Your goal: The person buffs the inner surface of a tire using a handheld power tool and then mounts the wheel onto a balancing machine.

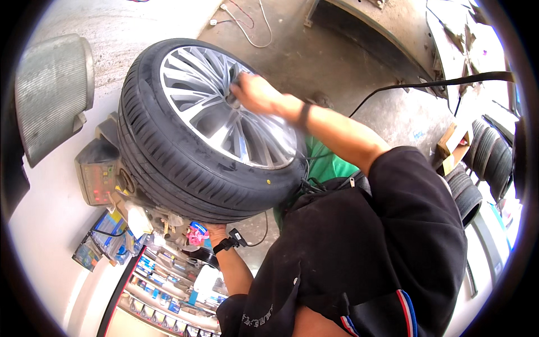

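While holding the left hand [215, 229] at the lower edge of the black tyre [163, 140], had the right hand [256, 94] at the centre of the silver-spoked wheel [240, 144], with the fingers curled around a dark hub fitting [232, 103] and blurred. Could not tell the state of the left fingers, hidden behind the tyre. Saw the wheel in front of the torso [342, 236], just beside a machine [96, 177] with a red-lit panel. Wore a dark band [304, 115] on the right wrist and a black strap [225, 244] on the left. Noticed green fabric [332, 161] near the wheel and more tyres [489, 150] at far right.
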Tool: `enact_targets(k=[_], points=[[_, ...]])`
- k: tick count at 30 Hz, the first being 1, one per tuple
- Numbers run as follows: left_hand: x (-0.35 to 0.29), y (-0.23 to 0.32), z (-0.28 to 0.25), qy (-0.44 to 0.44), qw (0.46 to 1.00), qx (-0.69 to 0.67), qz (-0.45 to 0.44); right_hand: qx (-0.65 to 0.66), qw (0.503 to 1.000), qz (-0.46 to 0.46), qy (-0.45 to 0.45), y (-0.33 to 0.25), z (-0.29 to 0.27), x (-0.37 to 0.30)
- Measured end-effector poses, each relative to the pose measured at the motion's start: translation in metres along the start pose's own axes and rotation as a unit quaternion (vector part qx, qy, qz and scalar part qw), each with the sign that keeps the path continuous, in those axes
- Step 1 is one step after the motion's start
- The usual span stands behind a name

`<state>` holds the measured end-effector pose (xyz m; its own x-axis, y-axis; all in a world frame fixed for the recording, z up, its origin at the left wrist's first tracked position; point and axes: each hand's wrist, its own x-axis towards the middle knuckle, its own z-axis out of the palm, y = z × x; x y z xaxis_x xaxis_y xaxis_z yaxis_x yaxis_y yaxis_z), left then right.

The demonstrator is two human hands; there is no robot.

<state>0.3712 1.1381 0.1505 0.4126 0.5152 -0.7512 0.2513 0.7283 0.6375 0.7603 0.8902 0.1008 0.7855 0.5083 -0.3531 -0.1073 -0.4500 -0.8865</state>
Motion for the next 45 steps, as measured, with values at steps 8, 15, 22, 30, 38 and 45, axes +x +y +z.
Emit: enact_targets(k=[8, 15, 22, 30, 38, 45], points=[[0.011, 0.0, -0.019, 0.003, 1.0, -0.005, -0.013, 0.083, 0.981, 0.033, 0.172, 0.031, -0.023, 0.066], [0.019, 0.0, -0.013, 0.001, 1.0, 0.006, -0.016, -0.099, 0.985, 0.103, -0.099, 0.158, 0.019, 0.031], [0.019, 0.0, -0.013, 0.003, 1.0, 0.012, -0.021, -0.039, 0.996, 0.076, -0.023, 0.082, 0.019, -0.04], [0.024, -0.001, -0.008, -0.003, 0.999, 0.03, -0.025, -0.018, 0.985, 0.137, -0.099, 0.002, -0.021, 0.105], [0.025, -0.003, -0.01, -0.005, 0.999, 0.026, -0.029, -0.115, 0.991, 0.047, -0.054, 0.192, 0.038, -0.003], [0.023, -0.003, -0.023, 0.006, 0.999, 0.034, -0.023, -0.001, 0.997, 0.07, -0.019, 0.052, -0.003, -0.049]])
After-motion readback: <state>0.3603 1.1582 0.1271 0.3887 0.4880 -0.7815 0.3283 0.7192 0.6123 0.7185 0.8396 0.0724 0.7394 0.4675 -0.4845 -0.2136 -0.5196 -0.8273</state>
